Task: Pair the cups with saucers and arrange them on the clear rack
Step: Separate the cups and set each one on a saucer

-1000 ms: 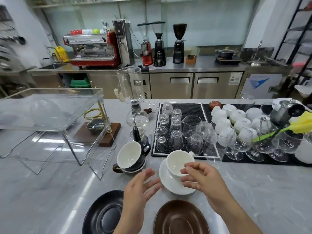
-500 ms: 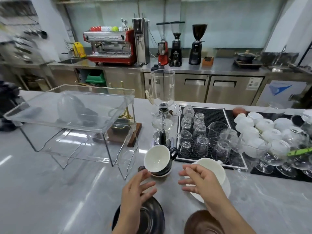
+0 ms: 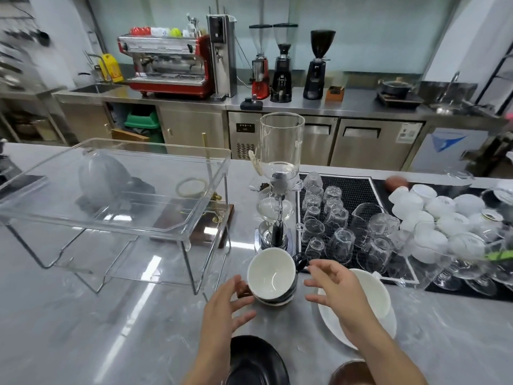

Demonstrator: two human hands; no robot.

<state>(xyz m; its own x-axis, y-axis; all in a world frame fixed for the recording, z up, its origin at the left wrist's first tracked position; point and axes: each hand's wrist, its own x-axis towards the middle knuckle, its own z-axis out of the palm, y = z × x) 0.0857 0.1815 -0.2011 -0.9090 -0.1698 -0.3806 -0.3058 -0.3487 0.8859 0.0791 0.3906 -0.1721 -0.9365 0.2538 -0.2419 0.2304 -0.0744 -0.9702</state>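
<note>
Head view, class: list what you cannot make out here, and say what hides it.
- Brown saucer: cut by the bottom edge and the right hand.
- White cup on white saucer: near side behind that hand.
- Black saucer: cut by the bottom edge and left hand.

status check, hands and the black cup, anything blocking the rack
Left hand and right hand open, either side of black cup. Cup tilted on its saucer, not gripped. Clear rack top bare. Path to it unobstructed.

Black cup (image 3: pixel 273 277), white inside
</note>
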